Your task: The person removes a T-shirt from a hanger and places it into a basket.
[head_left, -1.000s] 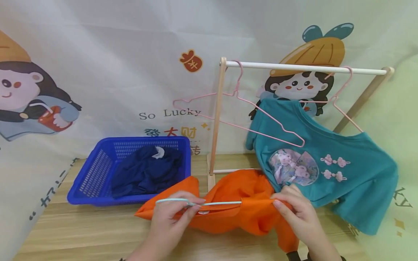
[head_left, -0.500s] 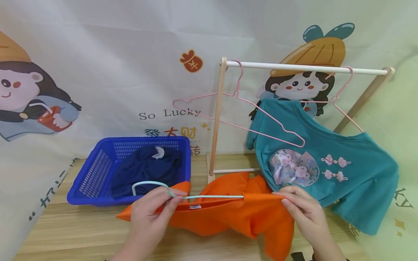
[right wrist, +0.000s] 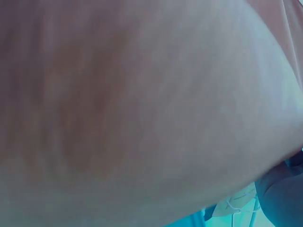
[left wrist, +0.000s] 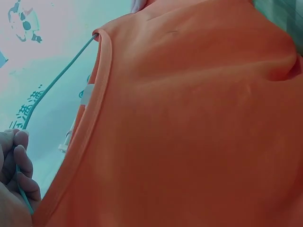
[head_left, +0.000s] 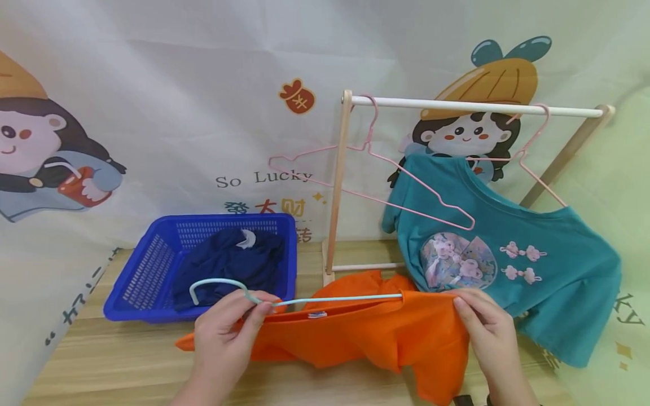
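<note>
In the head view, my left hand (head_left: 223, 335) pinches a mint-green clothes hanger (head_left: 337, 299) near its neck, with the hook sticking out to the left over the basket. The hanger's right arm runs into the neckline of an orange shirt (head_left: 350, 332), so its far end is hidden in the cloth. My right hand (head_left: 487, 324) pinches the shirt at the right shoulder. In the left wrist view, curled left fingers (left wrist: 23, 165) hold the hanger wire, and the shirt fills most of the picture. A blurred surface close to the lens covers most of the right wrist view.
A blue basket (head_left: 127, 282) with a navy garment (head_left: 223, 262) stands behind my left hand. At the right is a clothes rack (head_left: 337, 197). From its white bar hang a bare pink hanger (head_left: 416, 175) and a teal shirt (head_left: 538, 293) on another pink hanger.
My left hand has moved left with the hanger, and the hook now stands higher. My right hand has moved right with the shoulder, stretching the shirt's neckline straighter between both hands.
</note>
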{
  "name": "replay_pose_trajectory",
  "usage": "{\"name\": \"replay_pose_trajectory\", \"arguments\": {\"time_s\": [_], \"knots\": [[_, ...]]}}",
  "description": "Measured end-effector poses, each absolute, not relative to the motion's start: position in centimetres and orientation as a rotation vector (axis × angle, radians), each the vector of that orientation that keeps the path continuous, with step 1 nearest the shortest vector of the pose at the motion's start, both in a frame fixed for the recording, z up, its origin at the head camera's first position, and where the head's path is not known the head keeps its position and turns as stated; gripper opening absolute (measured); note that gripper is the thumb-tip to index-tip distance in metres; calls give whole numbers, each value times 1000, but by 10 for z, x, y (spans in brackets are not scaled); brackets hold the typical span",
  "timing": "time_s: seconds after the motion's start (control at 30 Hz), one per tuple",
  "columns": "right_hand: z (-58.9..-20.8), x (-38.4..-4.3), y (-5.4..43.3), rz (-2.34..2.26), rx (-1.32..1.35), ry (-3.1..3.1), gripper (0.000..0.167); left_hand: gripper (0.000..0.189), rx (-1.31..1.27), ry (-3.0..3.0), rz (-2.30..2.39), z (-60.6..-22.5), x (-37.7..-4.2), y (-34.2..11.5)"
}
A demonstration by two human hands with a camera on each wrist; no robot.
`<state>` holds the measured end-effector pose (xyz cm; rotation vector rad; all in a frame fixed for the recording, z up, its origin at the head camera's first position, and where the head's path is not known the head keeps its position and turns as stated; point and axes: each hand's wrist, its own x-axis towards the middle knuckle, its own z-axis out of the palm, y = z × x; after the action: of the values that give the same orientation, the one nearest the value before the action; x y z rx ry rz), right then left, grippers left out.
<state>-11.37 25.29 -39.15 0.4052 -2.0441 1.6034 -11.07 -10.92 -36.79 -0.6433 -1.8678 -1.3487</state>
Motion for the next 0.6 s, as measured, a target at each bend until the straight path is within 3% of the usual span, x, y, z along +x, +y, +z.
{"name": "replay_pose_trajectory", "arguments": {"time_s": [0.6], "knots": [[-392,-116,259,1880,-123,-1948,22,16,-581,-1748,-1530,-373,-112,-115]]}}
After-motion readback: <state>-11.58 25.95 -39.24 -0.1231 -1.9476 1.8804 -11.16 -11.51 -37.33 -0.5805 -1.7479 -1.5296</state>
